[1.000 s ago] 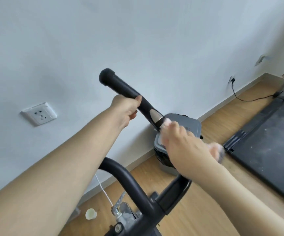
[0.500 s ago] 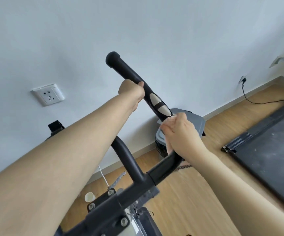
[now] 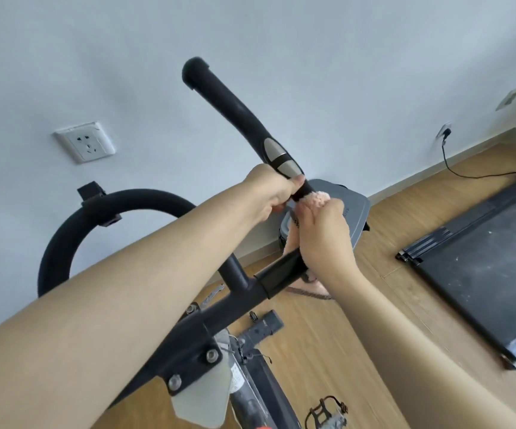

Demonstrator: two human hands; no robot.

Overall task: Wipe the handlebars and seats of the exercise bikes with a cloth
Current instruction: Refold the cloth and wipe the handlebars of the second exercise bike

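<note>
Gripping the black handlebar point(image 3: 229, 100) with the curled left hand point(image 3: 273, 193) just below the silver sensor point(image 3: 278, 156), and pressing a pink cloth point(image 3: 318, 200) against the same bar directly beneath, with the right hand point(image 3: 325, 236) closed on it.

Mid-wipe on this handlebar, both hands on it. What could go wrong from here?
1. The left hand grips the handlebar directly above the cloth, blocking the way up; the patch under its fingers and the silver sensor pad may get skipped.
2. The right hand holds only part of the cloth; its loose tail hangs under the bar and might snag on the frame or slip free.
</note>
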